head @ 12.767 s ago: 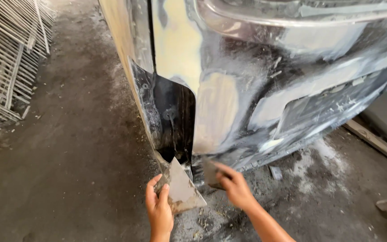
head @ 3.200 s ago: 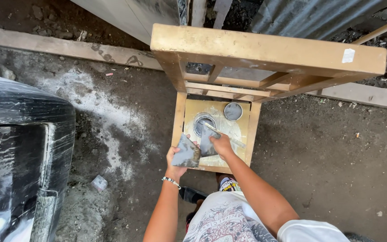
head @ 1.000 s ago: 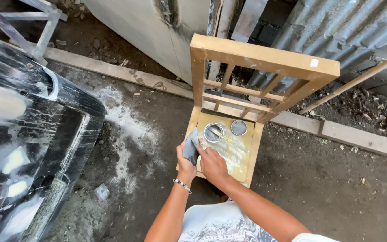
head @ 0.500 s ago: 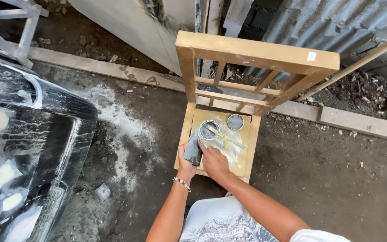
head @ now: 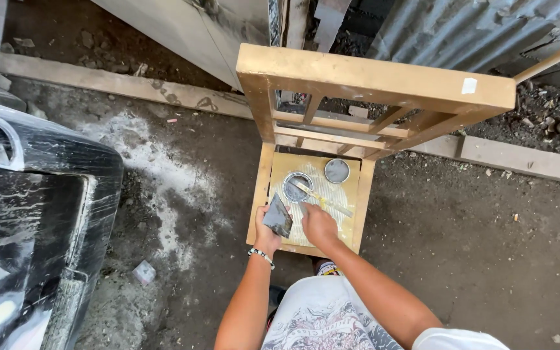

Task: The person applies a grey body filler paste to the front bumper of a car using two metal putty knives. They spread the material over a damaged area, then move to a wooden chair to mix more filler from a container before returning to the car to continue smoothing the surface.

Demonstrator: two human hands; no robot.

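1. the left hand (head: 267, 234) is clamped on a grey, putty-smeared spreader plate (head: 279, 216), held over the near left edge of the wooden chair seat (head: 352, 227).
2. the right hand (head: 319, 225) grips what looks like a putty knife (head: 311, 193), its tip reaching into the open putty tin (head: 297, 186).
3. the tin sits at the seat's far left corner; its round lid (head: 337, 170) lies just beside it, near the chair back.
4. a black car bumper (head: 27, 233) stands well apart, left.
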